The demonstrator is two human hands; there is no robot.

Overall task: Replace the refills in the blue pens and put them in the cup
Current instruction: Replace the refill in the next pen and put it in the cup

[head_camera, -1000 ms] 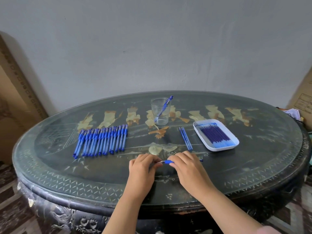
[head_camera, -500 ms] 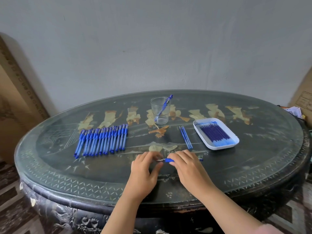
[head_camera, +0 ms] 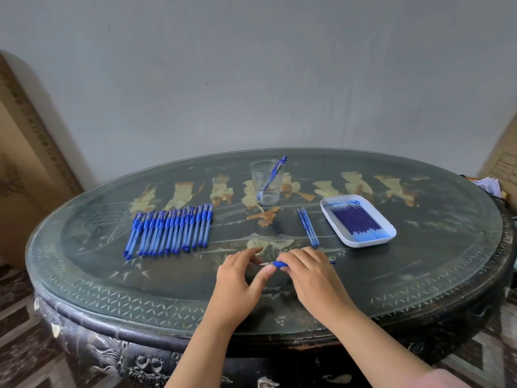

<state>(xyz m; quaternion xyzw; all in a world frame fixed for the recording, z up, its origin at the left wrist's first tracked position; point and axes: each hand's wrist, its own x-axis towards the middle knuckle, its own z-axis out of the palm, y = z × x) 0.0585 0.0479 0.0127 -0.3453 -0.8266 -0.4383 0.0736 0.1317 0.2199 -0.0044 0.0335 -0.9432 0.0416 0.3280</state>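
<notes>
at the front of the worktop [head_camera: 419,275], fingers of the right hand [head_camera: 310,278] curled round the barrel of a blue pen [head_camera: 280,264] while those of the left hand [head_camera: 237,281] pinched its tip, well short of the cup [head_camera: 265,191], which held another pen [head_camera: 270,177].

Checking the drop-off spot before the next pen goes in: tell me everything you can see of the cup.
The cup is a clear, thick-based tumbler, glass by its look, standing upright on the table at the far middle. One blue pen leans inside it, tip down, clip end jutting over the right rim. Otherwise it looks empty. Nothing else touches it.
</notes>
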